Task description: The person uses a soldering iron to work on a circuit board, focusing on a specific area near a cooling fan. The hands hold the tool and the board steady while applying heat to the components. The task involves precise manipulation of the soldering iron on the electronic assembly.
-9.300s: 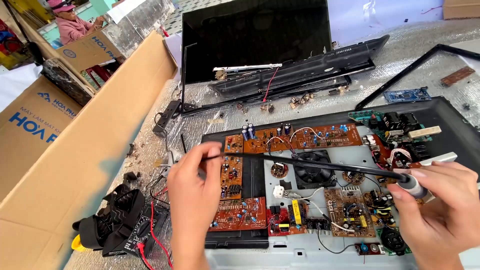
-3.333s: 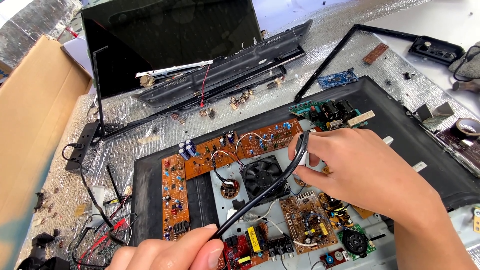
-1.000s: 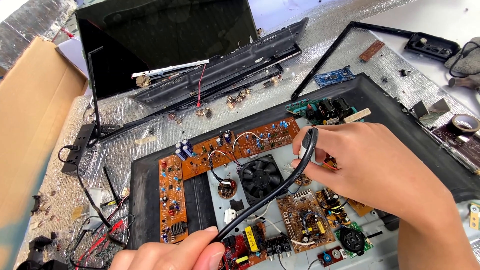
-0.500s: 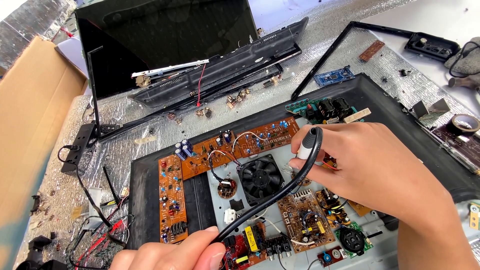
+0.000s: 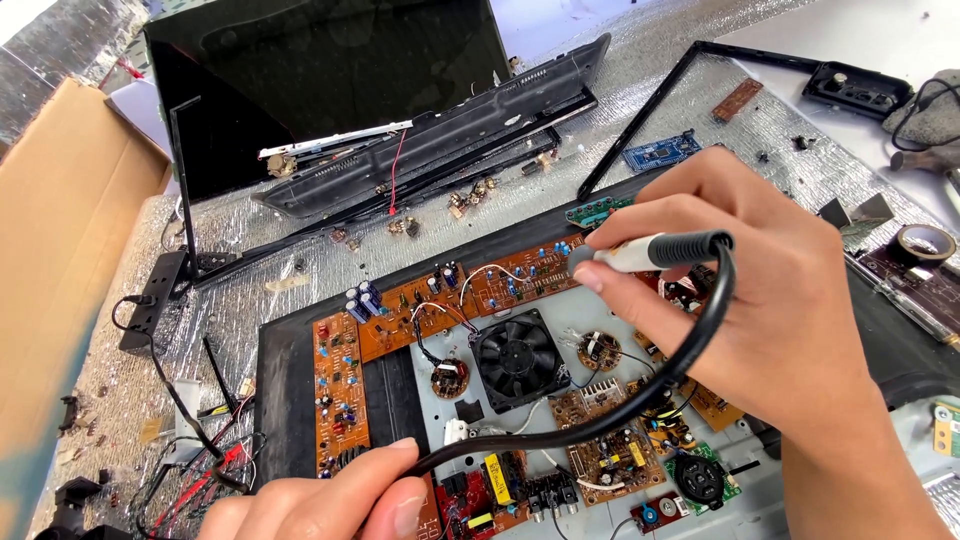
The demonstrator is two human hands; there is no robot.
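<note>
At the far left, one plain brown cardboard box [image 5: 70, 300] is being shown with its flap sloping down along the edge of the view; no label on it can be made out here. Just right of it, the left hand [image 5: 320, 500] is being kept clenched at the bottom edge, with one black cable [image 5: 560, 425] being pinched between its thumb and fingers. From that grip the cable is being led rightward and upward in a single curve across the opened chassis [image 5: 290, 360], over one black cooling fan [image 5: 517, 358] and several orange-brown circuit boards [image 5: 340, 390]. The long axis of the cable is running from lower left to upper right, and it is being bent back at the top into a pale handle [image 5: 640, 252], which is lying roughly level and pointing left with its grey end. That handle is being grasped by the right hand [image 5: 760, 320], fingers closed around it above the boards. Behind, one dark screen panel [image 5: 330, 70] is lying on the silvery padded sheet [image 5: 330, 275]. At the far right, one roll of tape [image 5: 925, 242] is resting beside the chassis.
</note>
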